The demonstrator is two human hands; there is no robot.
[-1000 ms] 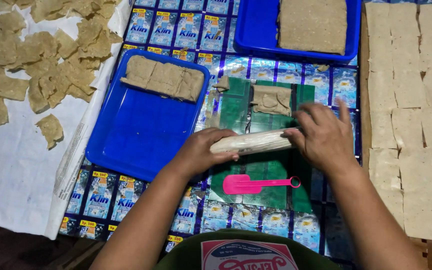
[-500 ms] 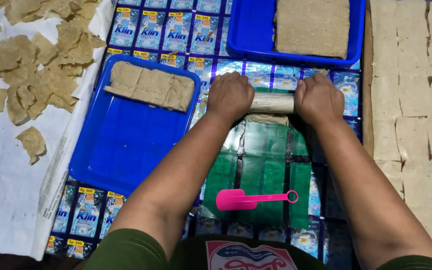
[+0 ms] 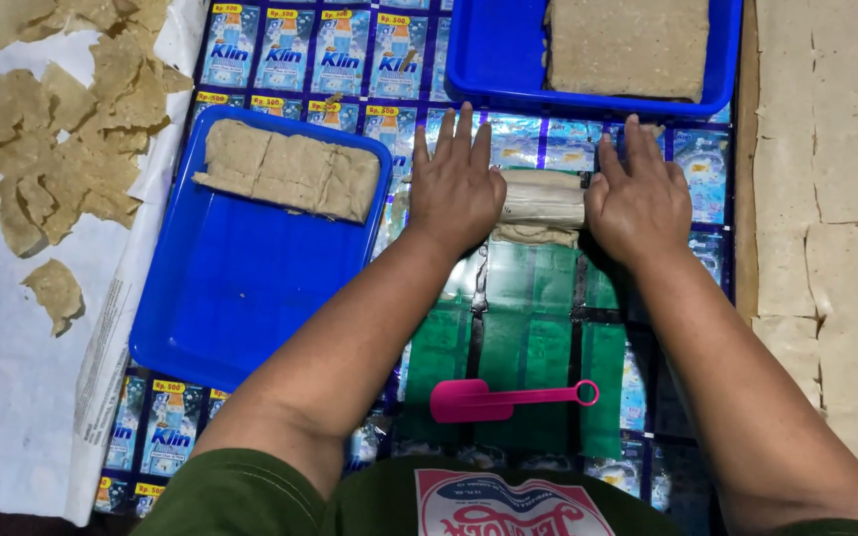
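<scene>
A pale rolling pin (image 3: 543,200) lies across a green plastic sheet (image 3: 518,337), with a flattened beige piece of dough (image 3: 536,234) showing just under it. My left hand (image 3: 454,189) presses flat on the pin's left end, fingers spread. My right hand (image 3: 638,199) presses flat on its right end. A pink plastic spatula (image 3: 508,399) lies on the green sheet near my body.
A blue tray (image 3: 230,308) at left holds a row of beige dough slabs (image 3: 290,169). Another blue tray (image 3: 489,69) at the top holds a stack of sheets (image 3: 628,45). Torn thin pieces (image 3: 52,129) lie on white paper at left; pale squares (image 3: 836,179) cover the right side.
Both hands have pushed the rolling pin away from my body over the green sheet, from near the spatula to the far edge, and my palms flattened onto it.
</scene>
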